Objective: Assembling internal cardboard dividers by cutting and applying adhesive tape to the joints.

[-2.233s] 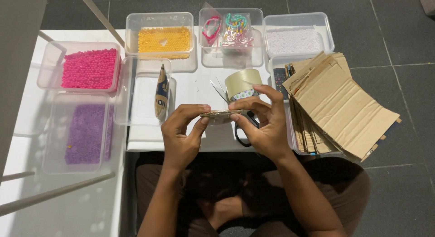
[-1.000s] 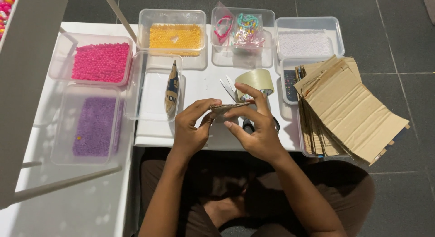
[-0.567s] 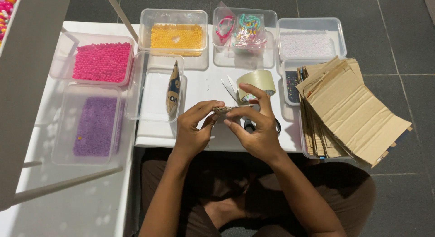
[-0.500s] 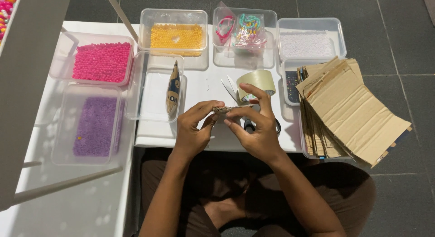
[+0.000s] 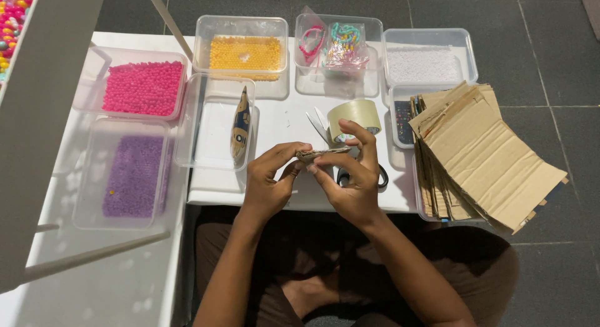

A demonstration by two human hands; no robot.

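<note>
Both hands pinch a small flat piece of brown cardboard (image 5: 320, 153), held edge-on above the near part of the white table (image 5: 287, 118). My left hand (image 5: 269, 180) grips its left end with thumb and fingertips. My right hand (image 5: 350, 177) holds its right end, index finger laid along the top. Just behind the hands lies a roll of tape (image 5: 354, 118), and black-handled scissors (image 5: 375, 176) rest partly hidden under my right hand.
Clear tubs hold pink beads (image 5: 144, 87), purple beads (image 5: 132, 176), orange beads (image 5: 244, 53) and white beads (image 5: 430, 63); another holds colourful bracelets (image 5: 337, 46). An empty tub (image 5: 215, 124) carries a boat-shaped cardboard piece (image 5: 240, 127). A stack of cardboard sheets (image 5: 481, 155) lies at the right.
The view has shifted slightly. My hands stay together on the cardboard piece, working it with small finger movements; nothing was picked up or put down.
</note>
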